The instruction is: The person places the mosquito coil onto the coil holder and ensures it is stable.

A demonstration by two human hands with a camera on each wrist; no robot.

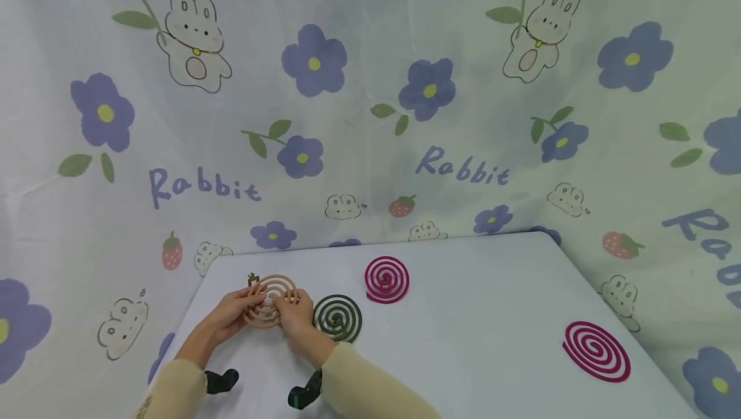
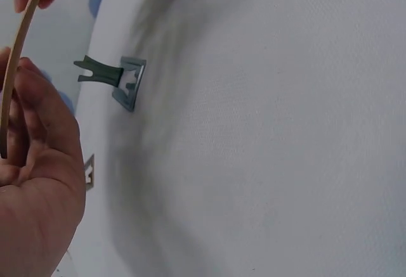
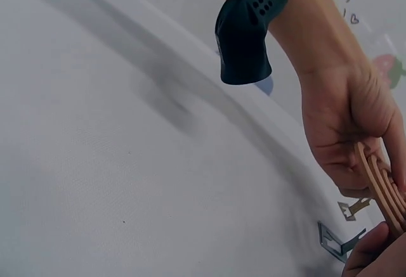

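Sleeves in cream, with dark wrist mounts below them, come in over the near side of a white table. Left hand and right hand both pinch a tan spiral coil, held up off the surface toward the table's left edge. Right of the right hand is a dark green coil. One magenta coil lies near the right edge. Just past the tan coil stands a small brass-coloured stand; another magenta coil is near the middle of the far edge. Behind hangs a curtain with flowers and bunnies; purple lettering reads "Rabbit" twice in full, and a third word at right starts "Ra".
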